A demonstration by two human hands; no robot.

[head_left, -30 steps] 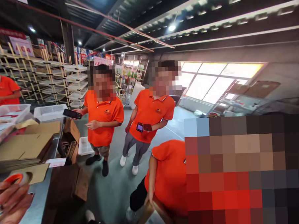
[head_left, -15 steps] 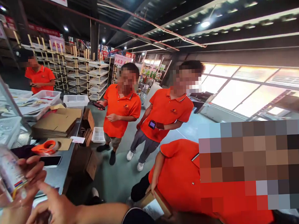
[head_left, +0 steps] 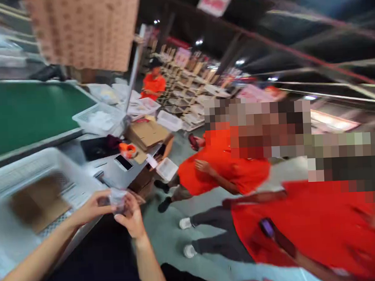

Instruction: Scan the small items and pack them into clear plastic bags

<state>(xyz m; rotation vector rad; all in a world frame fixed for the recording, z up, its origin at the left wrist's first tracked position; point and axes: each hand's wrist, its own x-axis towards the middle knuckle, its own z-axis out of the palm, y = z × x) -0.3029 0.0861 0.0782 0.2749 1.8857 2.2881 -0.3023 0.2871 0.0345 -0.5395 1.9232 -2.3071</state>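
Observation:
Between my two hands is a small item in clear plastic wrap, blurred so that its contents cannot be made out. My left hand grips its left side, thumb and fingers bent around the wrap. On its other side my right hand has curled fingers closed on the wrap. Just beyond them, a phone lies on the metal table near an orange tape dispenser.
A white basket with brown cardboard stands at my left, beside a green conveyor belt. Flat cardboard is stacked on the table's far end. People in orange shirts stand at the right. A patterned board hangs above.
The view has swung left and tilted. My hands and the wrapped item now appear nearer the middle, with both hands on the wrap. The white basket and green belt have come into view.

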